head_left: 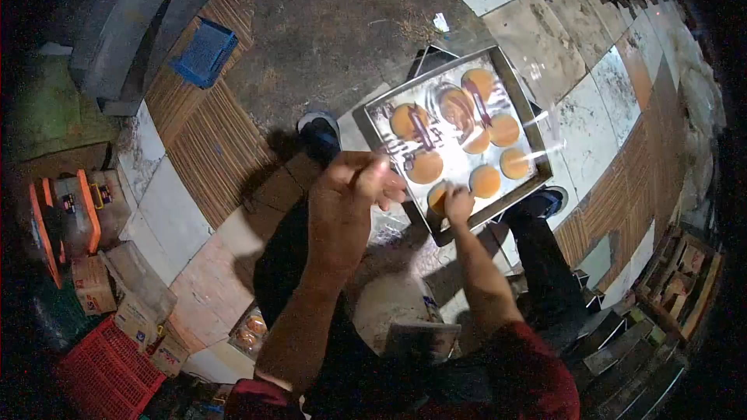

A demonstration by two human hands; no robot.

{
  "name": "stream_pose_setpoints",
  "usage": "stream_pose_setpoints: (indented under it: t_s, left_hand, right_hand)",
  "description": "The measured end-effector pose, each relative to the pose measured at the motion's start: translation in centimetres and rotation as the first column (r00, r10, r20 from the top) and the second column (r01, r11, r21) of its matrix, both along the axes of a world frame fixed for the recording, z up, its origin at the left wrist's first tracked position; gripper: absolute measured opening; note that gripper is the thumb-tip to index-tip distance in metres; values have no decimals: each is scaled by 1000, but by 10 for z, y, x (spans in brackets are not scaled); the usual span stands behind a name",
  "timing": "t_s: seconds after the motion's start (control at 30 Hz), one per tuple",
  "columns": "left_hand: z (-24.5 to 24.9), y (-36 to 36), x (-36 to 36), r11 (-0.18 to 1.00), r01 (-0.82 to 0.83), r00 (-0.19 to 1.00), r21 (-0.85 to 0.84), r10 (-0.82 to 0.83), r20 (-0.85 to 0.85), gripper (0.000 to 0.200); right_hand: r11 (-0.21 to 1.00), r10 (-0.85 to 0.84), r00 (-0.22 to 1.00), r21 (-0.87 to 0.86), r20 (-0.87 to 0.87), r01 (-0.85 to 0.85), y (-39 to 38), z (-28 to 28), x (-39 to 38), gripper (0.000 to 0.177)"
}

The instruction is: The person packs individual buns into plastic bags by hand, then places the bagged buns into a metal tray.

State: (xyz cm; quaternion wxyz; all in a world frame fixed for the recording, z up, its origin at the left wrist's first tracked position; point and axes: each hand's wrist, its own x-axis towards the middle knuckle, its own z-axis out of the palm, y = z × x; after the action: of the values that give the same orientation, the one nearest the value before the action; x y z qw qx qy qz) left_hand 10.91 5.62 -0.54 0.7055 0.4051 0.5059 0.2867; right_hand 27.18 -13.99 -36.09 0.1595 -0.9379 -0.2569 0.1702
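Note:
A metal baking tray [372, 131] lies tilted across the view, with several round golden buns [485, 181] on it. Over the tray spreads a clear plastic bag [478, 103] with purple printing and bright glints. My left hand [354, 187] is raised at the tray's near left side, its fingers closed in a pinch at the edge of the bag. At the tray's near edge, my right hand [460, 207] has its fingers closed on a bun [438, 197], which they partly cover. Through the bag, the buns beneath look partly blurred by reflections.
A blue plastic basket [205, 53] sits on the floor at upper left. At left are an orange-edged rack [89, 210], cardboard boxes [134, 320] and a red crate [109, 369]. Another tray of buns [250, 330] stands at lower left. Wooden crates [681, 284] line the right side.

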Motion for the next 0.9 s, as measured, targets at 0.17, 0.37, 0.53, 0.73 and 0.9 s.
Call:
stream_pose_setpoints:
  t_s: [0.17,0.37,0.53,0.73,0.9]
  left_hand:
    - [1,1,3,990,129,990,63,-124,-67,22]
    - [-24,-3,1,941,291,956,172,-290,-35,17]
    - [-36,-13,2,855,392,901,341,-432,49,15]
    - [15,-74,0,616,651,746,443,-625,-228,19]
    - [29,-100,-35,429,522,851,737,-319,-417,27]
  right_hand:
    - [949,264,921,93,287,-301,9,55,-63,46]
    - [599,97,-65,6,-993,801,21,75,13,31]
    - [259,404,262,384,-876,886,8,279,70,41]
    - [624,275,751,706,-601,336,-62,364,20,59]
    - [267,182,417,453,-891,851,-105,405,-76,25]
